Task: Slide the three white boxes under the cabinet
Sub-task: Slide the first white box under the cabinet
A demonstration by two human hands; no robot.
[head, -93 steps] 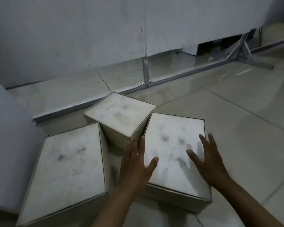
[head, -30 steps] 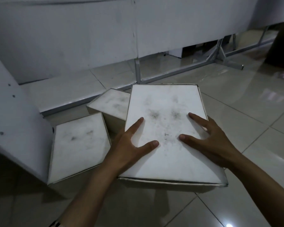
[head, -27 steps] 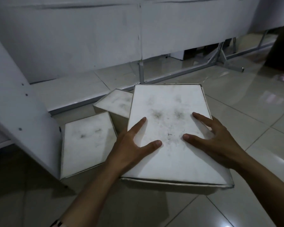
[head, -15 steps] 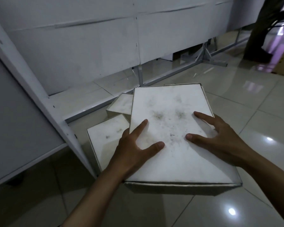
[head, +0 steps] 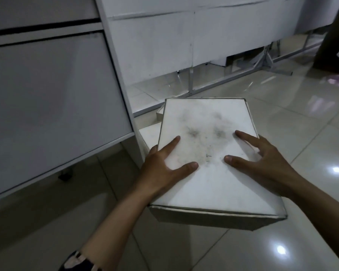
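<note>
Both hands are on the big white box (head: 207,145), and the fingers are spread wide. The left hand (head: 164,169) lies at the box's left edge, index finger and thumb flat on the smudged lid, the other fingers curled down over the side. The right hand (head: 266,165) mirrors it near the right edge, thumb and index finger on top and the rest wrapped over the side, so the two hands grip the box between them. The box looks raised off the tiled floor (head: 301,133), though the dim light makes that hard to confirm.

Three white boxes counted: the held one, a second box (head: 149,135) peeking out at its left edge beside the cabinet's corner post, and just a sliver of a third box (head: 160,112) at its far left corner. The lids are shut, so their contents are hidden. The white cabinet (head: 53,94) stands to the left.
</note>
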